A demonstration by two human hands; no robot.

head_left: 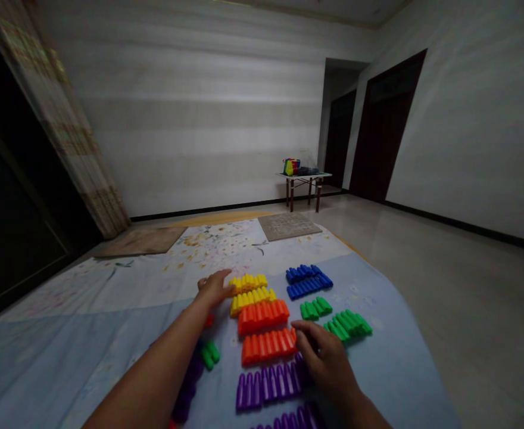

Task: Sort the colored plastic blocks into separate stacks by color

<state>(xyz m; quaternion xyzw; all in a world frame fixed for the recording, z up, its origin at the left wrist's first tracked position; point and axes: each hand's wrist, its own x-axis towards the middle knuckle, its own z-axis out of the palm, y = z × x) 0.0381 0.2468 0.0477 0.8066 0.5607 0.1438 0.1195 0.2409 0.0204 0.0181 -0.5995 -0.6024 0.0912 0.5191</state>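
Note:
My left hand (215, 288) reaches over the left end of the yellow bullet-shaped plastic pieces (253, 296), its thumb and fingers apart at their edge. My right hand (327, 351) is curled, thumb and forefinger closed at the right end of the nearer row of orange plastic pieces (268, 347). A second orange row (264, 316) lies just beyond. Closer to me is a row of purple pieces (271, 383), with more purple pieces (289, 422) cut off by the bottom edge. Loose green pieces (209, 354) and purple ones (186, 393) are partly hidden by my left forearm.
Two blue rows (309, 281) and two green groups (346, 325) lie to the right on the patterned cloth (391, 351). A brown board (143, 241) and a grey board (289, 226) rest at the far edge. A small table (304, 175) with a colourful bag stands by the wall.

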